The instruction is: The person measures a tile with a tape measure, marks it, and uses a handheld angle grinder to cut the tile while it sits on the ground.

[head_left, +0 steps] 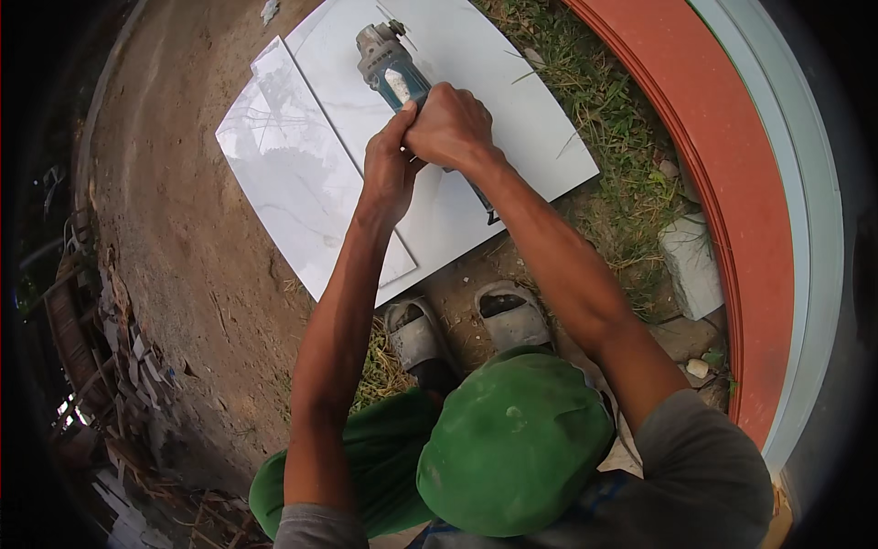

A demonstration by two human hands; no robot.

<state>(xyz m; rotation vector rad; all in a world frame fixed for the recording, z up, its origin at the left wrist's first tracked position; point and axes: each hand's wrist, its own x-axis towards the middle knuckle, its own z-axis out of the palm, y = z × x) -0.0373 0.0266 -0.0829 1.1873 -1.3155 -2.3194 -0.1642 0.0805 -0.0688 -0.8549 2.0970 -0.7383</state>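
My hands hold a teal and grey angle grinder [400, 80] over glossy white tiles. Around its body wraps my right hand [451, 123], closed. My left hand [391, 165] is closed against the grinder's near side, thumb along the casing; its other fingers are mostly hidden. A thin disc [399, 29] shows nearly edge-on at the far end of the tool. Below the hands, a large white tile [498, 96] lies on the ground, with a narrower white piece [302, 156] along its left side. A dark cord [486, 206] runs back from the grinder, partly covered by my right forearm.
My feet in grey sandals [419, 331] stand at the tiles' near edge. Grass [622, 137] and a pale block [691, 265] lie at right, beside a red-orange wall base [732, 183]. Bare dirt [174, 183] spreads left, with scrap wood [128, 384] at the lower left.
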